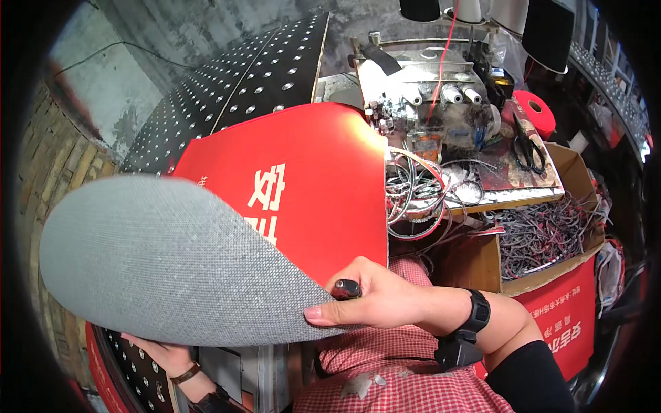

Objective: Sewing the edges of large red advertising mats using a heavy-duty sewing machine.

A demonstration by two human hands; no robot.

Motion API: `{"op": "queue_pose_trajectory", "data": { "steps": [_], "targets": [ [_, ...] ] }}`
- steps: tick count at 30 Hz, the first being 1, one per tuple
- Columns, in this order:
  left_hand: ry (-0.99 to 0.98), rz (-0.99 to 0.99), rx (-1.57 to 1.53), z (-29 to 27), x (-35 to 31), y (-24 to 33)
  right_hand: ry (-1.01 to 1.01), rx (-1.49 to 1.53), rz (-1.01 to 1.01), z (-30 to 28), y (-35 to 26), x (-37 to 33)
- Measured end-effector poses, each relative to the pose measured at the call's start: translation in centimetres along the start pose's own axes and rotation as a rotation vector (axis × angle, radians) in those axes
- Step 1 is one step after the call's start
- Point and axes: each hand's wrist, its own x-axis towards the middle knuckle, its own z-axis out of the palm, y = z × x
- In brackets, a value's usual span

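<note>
The right hand [368,297] has its grip pinching the near edge of a red mat with a grey woven-textured backing [162,265]; the thumb lies flat on the grey side. A short dark cylindrical object with red marks [346,289] pokes out between thumb and curled fingers of the same hand. The left hand [165,354] is under the mat's lower left edge, its fingertips partly hidden, so whether its grip is spread or pinching cannot be told.

The mat stretches in front of the person, its left part curled over with the grey backing showing, its red face with pale printed characters visible behind. Below it, a red-and-white checked cloth [406,365] covers the lap.

Just right of the mat lies a tangle of grey, white and red strips [416,193]. Beyond the mat's far right corner, a metal sewing machine [447,120] stands on the worktop [492,175], with black-handled scissors [529,153] and a red thread spool [536,113] to its right. Below the worktop's right side, a brown cardboard box [484,268] holds grey and red trimmings [544,234]. Behind the mat to the left slants a black panel with rows of shiny round studs [234,89].
</note>
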Motion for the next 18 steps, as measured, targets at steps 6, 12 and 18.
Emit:
{"op": "queue_pose_trajectory", "data": {
  "steps": [6,12,18],
  "targets": [
    [0.194,-0.055,0.037,-1.1,-1.4,-0.5,0.982,-0.392,-0.330,-10.8,-0.9,4.1],
    [0.218,-0.039,0.113,-4.8,-1.0,2.3,0.894,-0.871,-0.276,-12.1,2.7,6.7],
    [-0.076,0.288,0.655,-12.7,-0.6,6.4,0.888,-0.994,-0.222,-11.1,4.2,4.3]
  ]
}}
